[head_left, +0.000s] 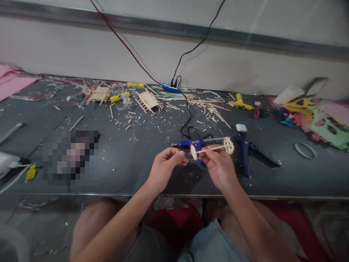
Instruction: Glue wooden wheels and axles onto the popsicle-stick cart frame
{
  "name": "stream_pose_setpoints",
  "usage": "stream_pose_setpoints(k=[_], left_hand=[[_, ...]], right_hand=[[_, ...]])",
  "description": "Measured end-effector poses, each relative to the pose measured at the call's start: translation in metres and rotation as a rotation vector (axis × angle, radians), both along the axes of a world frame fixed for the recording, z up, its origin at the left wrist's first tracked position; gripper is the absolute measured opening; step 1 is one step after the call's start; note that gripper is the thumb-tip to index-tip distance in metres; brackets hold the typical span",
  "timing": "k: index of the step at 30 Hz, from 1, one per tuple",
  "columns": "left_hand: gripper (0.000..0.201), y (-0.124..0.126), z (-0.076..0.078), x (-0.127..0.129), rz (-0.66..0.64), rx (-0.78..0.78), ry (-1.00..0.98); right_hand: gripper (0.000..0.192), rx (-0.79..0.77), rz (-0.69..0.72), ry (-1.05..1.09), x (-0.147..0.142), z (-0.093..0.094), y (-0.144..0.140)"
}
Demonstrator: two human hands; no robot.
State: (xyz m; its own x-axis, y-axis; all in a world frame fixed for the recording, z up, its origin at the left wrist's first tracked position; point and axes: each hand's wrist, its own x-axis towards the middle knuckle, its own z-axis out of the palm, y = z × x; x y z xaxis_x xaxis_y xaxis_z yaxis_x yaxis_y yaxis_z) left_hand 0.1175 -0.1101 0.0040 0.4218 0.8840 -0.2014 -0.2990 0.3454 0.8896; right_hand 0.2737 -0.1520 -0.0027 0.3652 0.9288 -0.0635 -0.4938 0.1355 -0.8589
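My right hand [220, 165] grips a small wooden wheel-and-axle piece [211, 149], a thin stick with a pale round wheel at each end. The right wheel [229, 145] is open with spokes; the left one is seen nearly edge-on. Just left of that wheel is my left hand [167, 165], its thumb and fingers pinched together. Whatever may be between them is too small to make out. Behind both hands a blue glue gun [188, 143] lies on the dark table [136, 145], a small red light glowing on it.
Loose sticks [209, 107] and cut bits litter the back, near two small stick-built models [148, 101] and a blue power strip [171, 87]. Blue-handled cutters [245, 153] and a tape ring [304, 150] are at right. A blurred-out dark object [72, 154] is at left.
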Motion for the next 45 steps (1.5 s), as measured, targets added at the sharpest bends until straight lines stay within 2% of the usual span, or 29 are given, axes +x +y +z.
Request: stream_pose_setpoints(k=[11,19,26,34,40,45], left_hand=[[0.015,0.006,0.002,-0.004,0.061,0.064,0.075],[0.02,0.007,0.008,-0.004,0.013,0.218,0.315],[0.024,0.008,0.006,-0.005,-0.021,0.223,0.356],[0.017,0.007,0.007,-0.009,-0.08,0.227,0.23],[0.009,0.006,0.018,-0.01,-0.083,0.049,-0.127],[0.009,0.007,0.022,-0.011,-0.082,-0.015,-0.232]], right_hand=[[0.01,0.004,0.008,0.017,-0.001,0.002,0.0],[0.009,-0.017,0.021,-0.034,-0.001,-0.001,-0.002],[0.01,-0.005,-0.014,-0.101,-0.001,-0.001,-0.003],[0.01,0.011,0.001,-0.175,0.0,-0.003,-0.005],[0.011,0.036,-0.001,-0.188,0.0,-0.001,-0.008],[0.01,0.034,0.022,-0.19,0.0,0.001,-0.011]])
